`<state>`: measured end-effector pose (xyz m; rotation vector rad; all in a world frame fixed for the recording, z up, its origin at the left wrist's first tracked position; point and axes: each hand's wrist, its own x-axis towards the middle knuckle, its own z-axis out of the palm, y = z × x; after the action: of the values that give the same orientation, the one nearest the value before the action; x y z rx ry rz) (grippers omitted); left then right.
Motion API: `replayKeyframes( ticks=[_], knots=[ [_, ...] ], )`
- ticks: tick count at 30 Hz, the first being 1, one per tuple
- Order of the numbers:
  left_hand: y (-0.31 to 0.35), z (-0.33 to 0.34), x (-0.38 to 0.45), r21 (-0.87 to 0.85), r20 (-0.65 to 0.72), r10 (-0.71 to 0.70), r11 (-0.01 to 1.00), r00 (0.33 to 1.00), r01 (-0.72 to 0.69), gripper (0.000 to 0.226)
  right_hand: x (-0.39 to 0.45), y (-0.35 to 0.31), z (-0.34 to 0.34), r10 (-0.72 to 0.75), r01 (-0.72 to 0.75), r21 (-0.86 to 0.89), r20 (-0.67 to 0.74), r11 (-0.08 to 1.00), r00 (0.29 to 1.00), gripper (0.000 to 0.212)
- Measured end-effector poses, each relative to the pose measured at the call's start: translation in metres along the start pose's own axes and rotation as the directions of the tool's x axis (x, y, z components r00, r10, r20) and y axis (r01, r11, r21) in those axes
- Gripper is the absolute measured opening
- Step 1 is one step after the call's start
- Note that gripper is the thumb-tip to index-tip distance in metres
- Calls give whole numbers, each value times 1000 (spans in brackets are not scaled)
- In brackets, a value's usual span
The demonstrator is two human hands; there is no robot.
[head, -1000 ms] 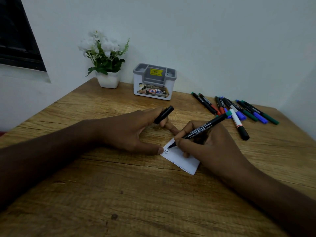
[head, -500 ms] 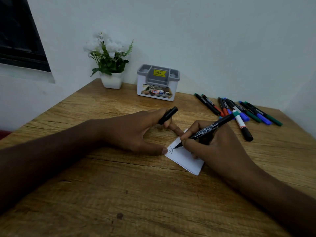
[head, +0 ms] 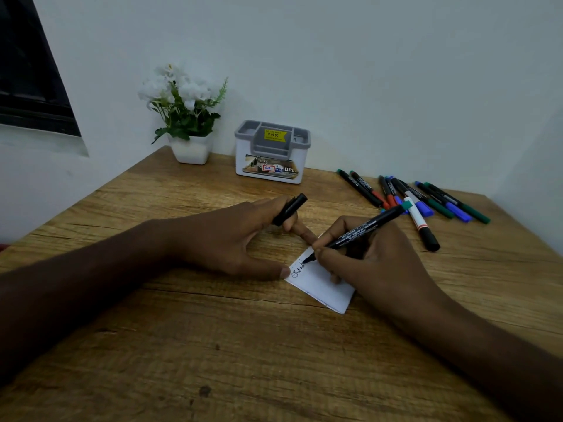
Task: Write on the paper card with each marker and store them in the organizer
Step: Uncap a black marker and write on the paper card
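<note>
On the near wooden desk (head: 213, 345), the right hand (head: 374, 263) pinches a black marker (head: 353, 234), writing on the small white paper card (head: 320, 284); the left hand (head: 231, 239) steadies it, gripping the black cap (head: 289, 208); the grey-and-white organizer (head: 272, 153) waits far.

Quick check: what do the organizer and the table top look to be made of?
Organizer: looks like moulded plastic, glossy white body with a matte grey divided top insert. Table: wood or wood-look laminate, matte, with visible grain lines and knots; which one cannot be told.

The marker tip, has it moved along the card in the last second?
Yes. The marker tip has crept rightward along the paper card, away from the left hand's thumb, leaving more letters behind.
</note>
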<state>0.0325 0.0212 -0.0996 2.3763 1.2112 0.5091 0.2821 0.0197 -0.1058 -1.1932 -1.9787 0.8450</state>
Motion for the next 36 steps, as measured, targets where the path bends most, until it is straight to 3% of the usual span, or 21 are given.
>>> replayKeyframes(
  ticks=[3,31,36],
  knots=[
    [1,0,-1,5,0,-6,1000,1000,6,44,4,1,-3,-26,24,-32,-53,999,998,2],
    [-1,0,-1,-11,3,-8,1000,1000,8,48,6,4,-4,-72,73,-54,23,996,997,3],
    [-3,0,0,-12,-4,-2,1000,1000,2,55,8,7,-4,-28,28,-45,4,999,1000,5]
  ],
)
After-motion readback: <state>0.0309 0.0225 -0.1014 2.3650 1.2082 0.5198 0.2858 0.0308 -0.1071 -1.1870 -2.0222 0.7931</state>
